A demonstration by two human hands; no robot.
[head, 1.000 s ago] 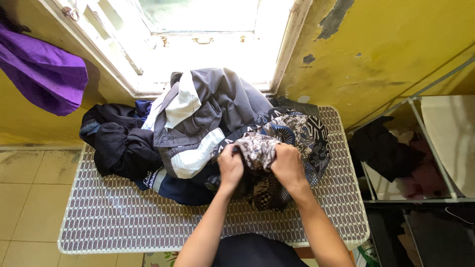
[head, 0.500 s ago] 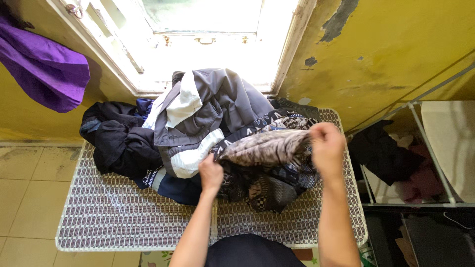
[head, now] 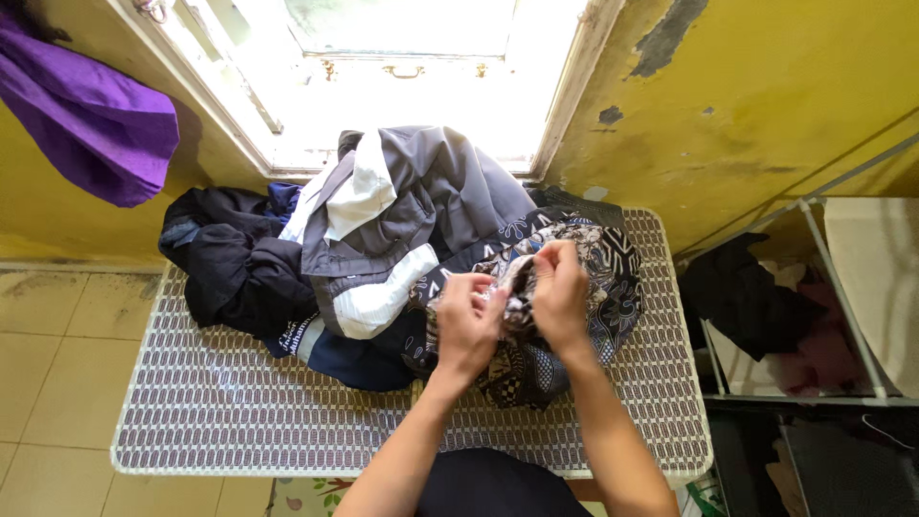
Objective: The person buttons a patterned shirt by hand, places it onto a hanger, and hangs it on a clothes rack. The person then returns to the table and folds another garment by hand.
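Patterned table [head: 239, 421] bears clothes; both hands grip batik cloth [head: 613, 287].

The patterned cloth [head: 574, 287], a dark fabric printed with pale swirling and geometric motifs in black, navy and cream, is lying crumpled in a heap on the right half of the worktop [head: 239, 421], nearer the far edge than the near one. Its upper folds are bunching up between the left hand [head: 466, 324] and the right hand [head: 560, 295], which are pinching it close together, while its lower part is sagging in loose folds toward the near edge.
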